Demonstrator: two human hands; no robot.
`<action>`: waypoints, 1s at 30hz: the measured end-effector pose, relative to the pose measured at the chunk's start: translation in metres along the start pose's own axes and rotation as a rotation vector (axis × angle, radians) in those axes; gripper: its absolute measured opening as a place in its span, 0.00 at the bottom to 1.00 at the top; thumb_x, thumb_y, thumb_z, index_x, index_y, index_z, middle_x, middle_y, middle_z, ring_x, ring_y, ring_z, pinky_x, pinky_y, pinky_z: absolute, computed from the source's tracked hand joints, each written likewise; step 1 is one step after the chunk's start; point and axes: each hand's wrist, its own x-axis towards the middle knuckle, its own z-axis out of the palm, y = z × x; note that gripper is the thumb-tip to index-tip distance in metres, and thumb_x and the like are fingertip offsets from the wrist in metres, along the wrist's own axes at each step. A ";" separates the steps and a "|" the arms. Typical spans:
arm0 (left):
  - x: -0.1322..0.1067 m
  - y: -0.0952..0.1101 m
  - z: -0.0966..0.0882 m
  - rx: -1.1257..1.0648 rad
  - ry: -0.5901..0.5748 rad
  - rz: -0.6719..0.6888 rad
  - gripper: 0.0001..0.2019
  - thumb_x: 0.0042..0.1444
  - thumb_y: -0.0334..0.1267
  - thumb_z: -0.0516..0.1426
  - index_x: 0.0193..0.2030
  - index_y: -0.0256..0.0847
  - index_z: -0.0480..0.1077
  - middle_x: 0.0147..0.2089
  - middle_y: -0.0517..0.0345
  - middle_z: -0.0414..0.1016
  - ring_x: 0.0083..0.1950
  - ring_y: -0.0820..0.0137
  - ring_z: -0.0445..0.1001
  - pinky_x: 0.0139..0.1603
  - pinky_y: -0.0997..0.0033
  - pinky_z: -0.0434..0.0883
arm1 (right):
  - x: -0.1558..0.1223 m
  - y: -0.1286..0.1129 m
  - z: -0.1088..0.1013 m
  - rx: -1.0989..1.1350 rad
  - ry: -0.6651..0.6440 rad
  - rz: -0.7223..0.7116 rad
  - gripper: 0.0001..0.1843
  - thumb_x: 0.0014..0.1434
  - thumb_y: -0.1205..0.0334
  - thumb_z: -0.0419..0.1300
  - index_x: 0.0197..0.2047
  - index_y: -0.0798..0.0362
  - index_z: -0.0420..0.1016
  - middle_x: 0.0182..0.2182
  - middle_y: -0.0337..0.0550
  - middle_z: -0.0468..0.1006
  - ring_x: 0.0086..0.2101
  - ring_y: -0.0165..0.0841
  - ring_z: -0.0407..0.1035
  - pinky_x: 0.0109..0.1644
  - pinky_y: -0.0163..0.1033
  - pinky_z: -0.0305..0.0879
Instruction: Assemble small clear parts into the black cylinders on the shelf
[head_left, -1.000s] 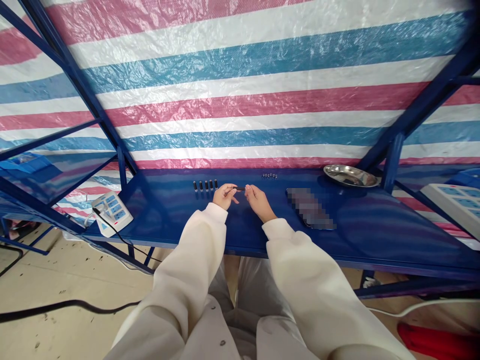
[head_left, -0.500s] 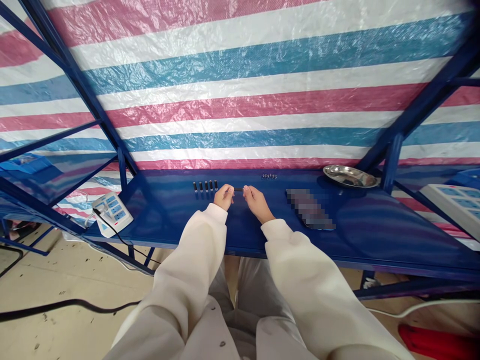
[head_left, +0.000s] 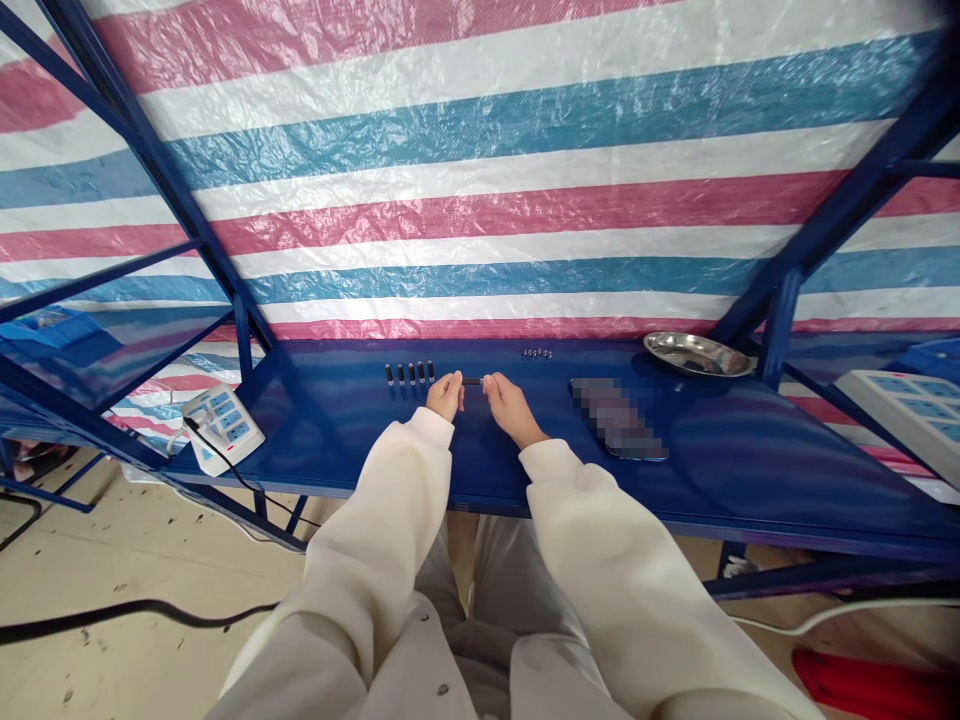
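While my two hands meet above the bench (head_left: 337, 440), the fingers of each are closed in a pinch, with no clear opening between thumb and forefinger. The left hand (head_left: 445, 397) grips one end of a short dark rod (head_left: 473, 381); the right hand (head_left: 511, 406) grips the opposite end. The rod lies roughly level across the narrow gap between my fingers, and only its middle section is exposed. Whatever part of it sits inside either grip is hidden, so I cannot tell the shape of its ends.

Just left of my left fingers, and slightly beyond them, five dark cylinders (head_left: 411, 373) stand in a row, spaced apart. Beyond my right fingers, toward the back edge, is a row of small shiny parts (head_left: 537, 354), too small to identify. To the right of my right fingers lies a flat dark object (head_left: 616, 418), set at a slant, its upper face blurred. Farther right and beyond them rests a shallow metal dish (head_left: 697, 354).

Well left of my left fingers, a white power strip (head_left: 223, 430) sits at the bench end with a black cable (head_left: 225, 455) plugged in. Behind everything beyond my fingers hangs a striped sheet (head_left: 480, 220).
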 end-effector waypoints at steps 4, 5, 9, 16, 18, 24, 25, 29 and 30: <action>0.000 0.001 -0.001 0.017 0.010 -0.002 0.25 0.56 0.57 0.47 0.17 0.39 0.58 0.14 0.65 0.59 0.15 0.78 0.61 0.21 0.74 0.60 | 0.000 0.001 0.000 0.024 -0.022 -0.009 0.20 0.61 0.44 0.39 0.29 0.49 0.59 0.24 0.40 0.67 0.26 0.32 0.62 0.35 0.37 0.59; 0.000 0.002 -0.001 0.018 0.013 -0.006 0.25 0.56 0.57 0.47 0.17 0.39 0.58 0.13 0.65 0.59 0.15 0.78 0.60 0.21 0.75 0.60 | 0.000 0.001 0.000 0.031 -0.024 -0.017 0.20 0.61 0.45 0.40 0.30 0.50 0.59 0.25 0.40 0.67 0.27 0.32 0.62 0.35 0.37 0.59; 0.000 0.004 -0.001 0.003 0.040 -0.021 0.26 0.54 0.59 0.47 0.17 0.39 0.58 0.13 0.65 0.58 0.14 0.78 0.60 0.20 0.76 0.60 | 0.001 0.002 -0.001 0.044 -0.016 -0.057 0.17 0.61 0.48 0.42 0.33 0.51 0.62 0.28 0.41 0.69 0.30 0.32 0.64 0.37 0.37 0.60; 0.003 0.001 -0.004 -0.017 0.123 -0.058 0.28 0.52 0.62 0.47 0.15 0.39 0.58 0.12 0.64 0.58 0.15 0.78 0.60 0.18 0.76 0.58 | 0.003 0.012 0.000 0.082 0.011 -0.072 0.14 0.60 0.53 0.46 0.41 0.52 0.65 0.35 0.44 0.71 0.30 0.31 0.65 0.39 0.39 0.62; 0.005 -0.002 -0.005 -0.014 0.145 -0.064 0.28 0.52 0.62 0.47 0.16 0.40 0.59 0.12 0.64 0.59 0.15 0.78 0.61 0.18 0.77 0.58 | 0.004 0.016 0.001 0.093 -0.002 -0.046 0.15 0.59 0.53 0.47 0.44 0.52 0.65 0.36 0.44 0.72 0.28 0.30 0.64 0.37 0.40 0.63; 0.004 -0.002 -0.005 0.004 0.158 -0.004 0.25 0.52 0.61 0.49 0.19 0.40 0.59 0.17 0.64 0.63 0.15 0.79 0.61 0.19 0.77 0.60 | 0.003 0.017 0.002 0.019 -0.042 -0.104 0.14 0.58 0.54 0.49 0.43 0.51 0.68 0.38 0.46 0.74 0.30 0.33 0.67 0.38 0.41 0.64; 0.003 -0.001 -0.005 0.030 0.156 0.010 0.24 0.52 0.60 0.50 0.20 0.40 0.60 0.19 0.64 0.64 0.16 0.79 0.61 0.20 0.77 0.60 | 0.003 0.018 0.001 -0.021 -0.040 -0.133 0.12 0.59 0.55 0.50 0.41 0.51 0.69 0.38 0.47 0.74 0.32 0.34 0.67 0.39 0.41 0.64; -0.002 0.003 -0.005 0.198 0.194 0.100 0.18 0.55 0.51 0.51 0.24 0.40 0.63 0.22 0.63 0.66 0.19 0.78 0.61 0.23 0.77 0.61 | 0.003 0.026 0.000 -0.245 -0.016 -0.143 0.09 0.57 0.60 0.51 0.35 0.51 0.71 0.37 0.48 0.71 0.33 0.35 0.67 0.38 0.41 0.63; -0.003 0.003 -0.006 0.233 0.217 0.117 0.15 0.55 0.49 0.52 0.25 0.40 0.64 0.22 0.63 0.67 0.20 0.78 0.61 0.25 0.77 0.61 | 0.003 0.028 -0.001 -0.298 0.000 -0.112 0.08 0.57 0.60 0.52 0.34 0.52 0.71 0.36 0.49 0.70 0.32 0.36 0.66 0.37 0.41 0.62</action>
